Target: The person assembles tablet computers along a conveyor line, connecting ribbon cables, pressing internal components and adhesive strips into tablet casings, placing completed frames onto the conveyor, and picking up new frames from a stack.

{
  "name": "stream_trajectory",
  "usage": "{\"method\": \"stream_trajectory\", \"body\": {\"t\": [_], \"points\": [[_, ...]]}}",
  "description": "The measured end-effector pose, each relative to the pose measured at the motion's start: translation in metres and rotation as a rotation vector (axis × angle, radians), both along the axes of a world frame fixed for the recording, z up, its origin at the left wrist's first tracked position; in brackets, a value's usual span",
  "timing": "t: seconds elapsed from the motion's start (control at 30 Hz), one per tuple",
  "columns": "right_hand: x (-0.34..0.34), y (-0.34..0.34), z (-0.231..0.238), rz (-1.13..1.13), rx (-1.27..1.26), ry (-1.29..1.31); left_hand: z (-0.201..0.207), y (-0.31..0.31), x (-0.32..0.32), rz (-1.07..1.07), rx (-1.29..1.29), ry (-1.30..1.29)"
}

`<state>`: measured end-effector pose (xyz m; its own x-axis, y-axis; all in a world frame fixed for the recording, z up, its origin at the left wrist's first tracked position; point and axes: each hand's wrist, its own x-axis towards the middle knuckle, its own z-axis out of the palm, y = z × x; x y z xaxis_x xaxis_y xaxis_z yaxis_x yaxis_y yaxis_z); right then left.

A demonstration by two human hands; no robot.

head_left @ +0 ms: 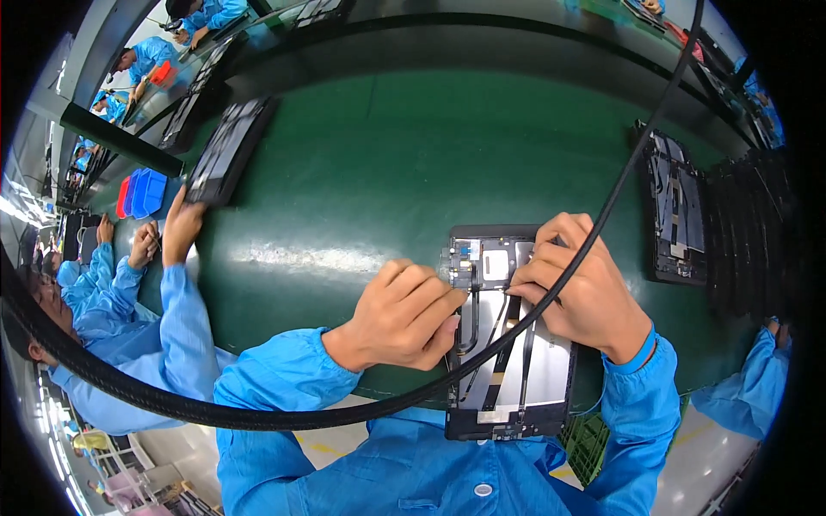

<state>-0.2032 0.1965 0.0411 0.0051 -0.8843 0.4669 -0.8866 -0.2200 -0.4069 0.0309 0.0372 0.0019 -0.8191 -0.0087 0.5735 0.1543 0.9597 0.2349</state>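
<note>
An opened tablet (551, 378) lies in front of me at the table's near edge, its inside facing up. A bare circuit board, a white square and black ribbon cables (527, 365) over a silvery panel show in it. My left hand (404, 314) is closed at the tablet's left edge, thumb and bent forefinger gripping there beside the board. From the right, my right hand (585, 288) reaches over the tablet. Its fingertips are pinched at the upper end of a black ribbon cable, just below the white square. A blue band (638, 353) circles my right wrist.
A thick black cable (344, 414) arcs across the view. Another opened tablet (675, 206) lies on the green table (387, 155) at right, beside a dark stack (748, 236). At left, a co-worker's hand (182, 225) touches a blurred tablet (228, 150) near blue bins (148, 191).
</note>
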Motion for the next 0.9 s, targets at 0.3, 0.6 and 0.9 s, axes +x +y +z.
{"method": "stream_trajectory", "body": {"t": [0.3,0.6,0.9], "points": [[-0.029,0.006,0.013,0.101,0.046,-0.268,0.012,-0.021,-0.045,-0.350,-0.016,-0.077],[-0.052,0.032,0.025,0.013,0.541,-0.540,0.024,0.012,-0.044,-0.482,0.059,-0.194],[-0.068,0.043,-0.004,0.115,0.599,-0.780,0.026,0.034,-0.053,-0.385,0.096,-0.236]]}}
